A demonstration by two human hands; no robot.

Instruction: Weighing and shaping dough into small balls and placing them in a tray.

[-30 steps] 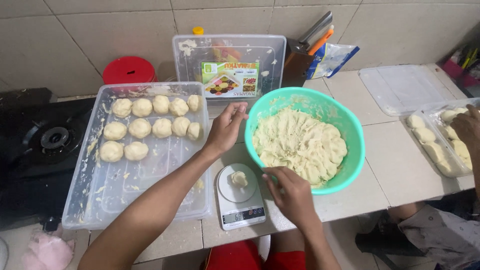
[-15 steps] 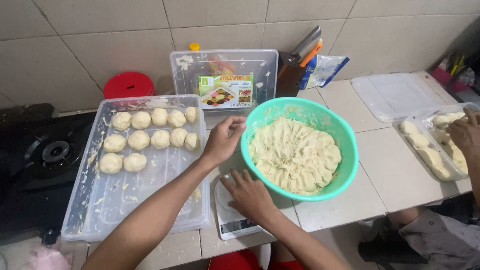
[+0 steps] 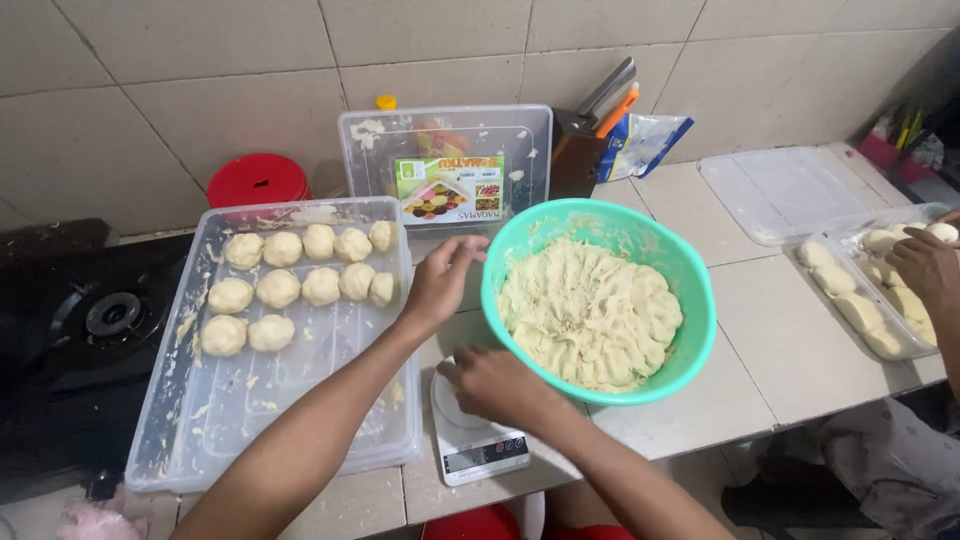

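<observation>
A teal bowl [image 3: 702,300] full of pale dough [image 3: 590,310] stands at the counter's middle. My left hand [image 3: 440,285] reaches over to its left rim, fingers apart and holding nothing. Curled palm-down over the plate of a small white kitchen scale [image 3: 482,452], my right hand [image 3: 495,385] closes on the small dough piece there, which it hides. To the left lies a large clear tray [image 3: 300,410] with several round dough balls [image 3: 300,285] in rows at its far end.
A black gas stove [image 3: 100,315] sits at the far left. At the back stand a red lid [image 3: 258,180], a clear box [image 3: 450,130] and a knife block [image 3: 578,155]. On the right, another person's hand [image 3: 925,265] works over a tray of dough pieces [image 3: 880,345], beside a clear lid [image 3: 780,190].
My right hand left the bowl's near rim and came down over the scale, covering the dough piece that lay there. My left hand stayed by the bowl's left rim.
</observation>
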